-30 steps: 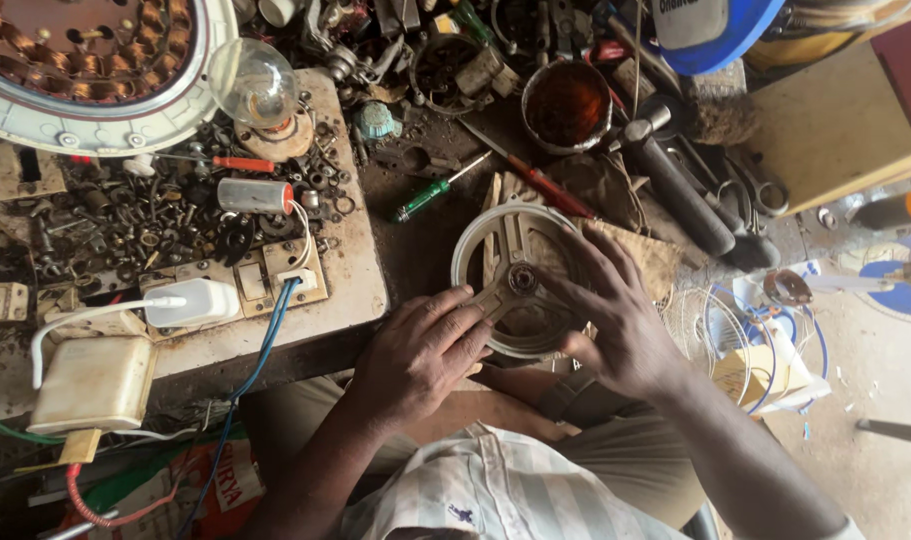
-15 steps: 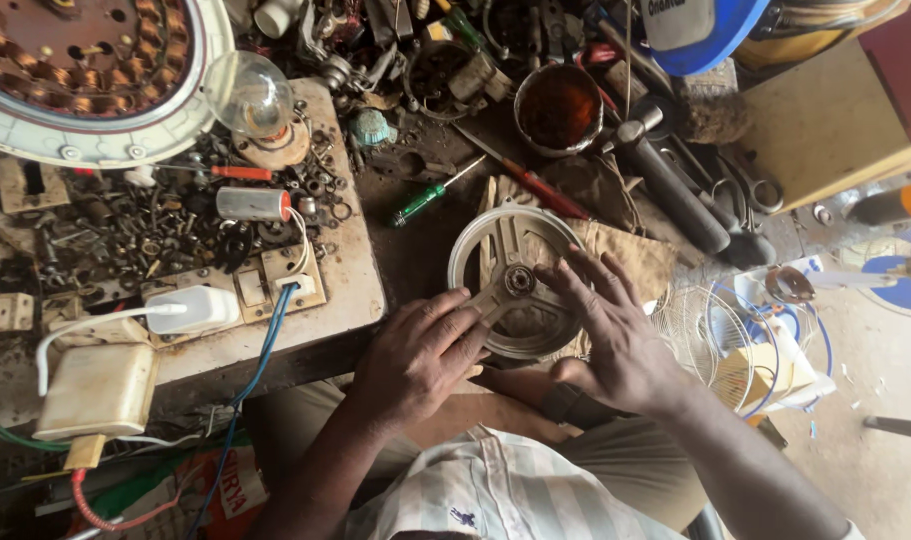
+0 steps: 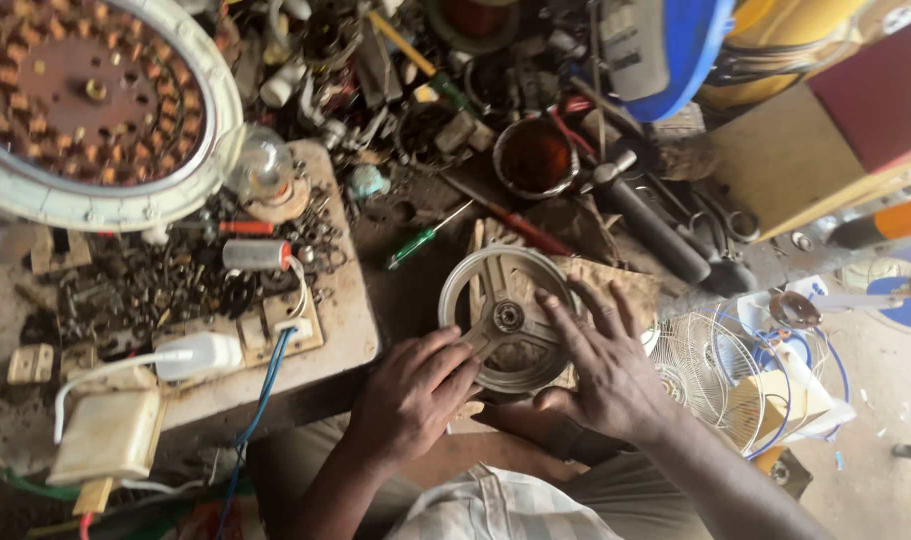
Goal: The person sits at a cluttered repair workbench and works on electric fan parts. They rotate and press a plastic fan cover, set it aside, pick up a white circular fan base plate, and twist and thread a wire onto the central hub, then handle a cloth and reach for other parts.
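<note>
A round grey metal fan-motor cover (image 3: 503, 318) with spokes and a centre hub rests on a scrap of brown cardboard (image 3: 615, 280) just in front of my knees. My left hand (image 3: 415, 393) lies on the cover's near-left rim, fingers spread toward the hub. On the right rim rests my right hand (image 3: 603, 358), fingers fanned out flat and the thumb under the near edge. Both hands press on the cover rather than closing around it.
A wooden board (image 3: 345, 320) at left carries screws, a white plug (image 3: 200, 355), switches and a bulb (image 3: 265, 165). A large white motor ring with copper windings (image 3: 85, 100) lies far left. Screwdrivers (image 3: 425, 238), a rusty tin (image 3: 535, 155) and a wire fan guard (image 3: 710, 365) crowd around.
The cover has turned and sits more squarely under my hands; my left fingers slid onto its rim and the right fingers spread flatter. The view shifted slightly downward.
</note>
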The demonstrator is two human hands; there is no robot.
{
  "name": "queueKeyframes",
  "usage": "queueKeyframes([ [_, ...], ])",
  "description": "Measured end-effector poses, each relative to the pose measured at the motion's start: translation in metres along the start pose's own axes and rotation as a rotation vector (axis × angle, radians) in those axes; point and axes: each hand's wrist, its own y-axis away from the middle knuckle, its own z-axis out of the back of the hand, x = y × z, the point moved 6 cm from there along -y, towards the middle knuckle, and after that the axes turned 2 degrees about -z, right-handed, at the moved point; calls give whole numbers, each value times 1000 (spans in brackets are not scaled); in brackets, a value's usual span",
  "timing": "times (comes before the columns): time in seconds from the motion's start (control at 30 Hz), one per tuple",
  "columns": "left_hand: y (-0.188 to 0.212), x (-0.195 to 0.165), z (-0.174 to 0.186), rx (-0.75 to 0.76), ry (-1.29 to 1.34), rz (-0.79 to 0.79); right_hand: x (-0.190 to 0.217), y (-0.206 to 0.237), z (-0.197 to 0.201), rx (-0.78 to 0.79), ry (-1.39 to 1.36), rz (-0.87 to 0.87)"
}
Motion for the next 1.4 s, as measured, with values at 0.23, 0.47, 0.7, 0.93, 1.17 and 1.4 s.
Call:
queueKeyframes([
  [0.23,-3,-5,1,0,-15,31,4,10,-5,-39,-86,-22],
  [0.47,-3,-9,-3,-25,-80,14,-19,49,16,-391,-299,-123],
  [0.7,6,-14,-12,-67,-297,3,-29,95,-7,-723,-643,-156],
  [0.93,6,-23,-28,-30,-553,-34,-35,129,-15,-702,-756,-144],
  [1.17,-4,-22,-41,47,-674,61,-45,169,-28,-749,-831,-155],
  [1.4,-6,-25,-43,57,-610,119,-73,203,-60,-848,-1007,-232],
])
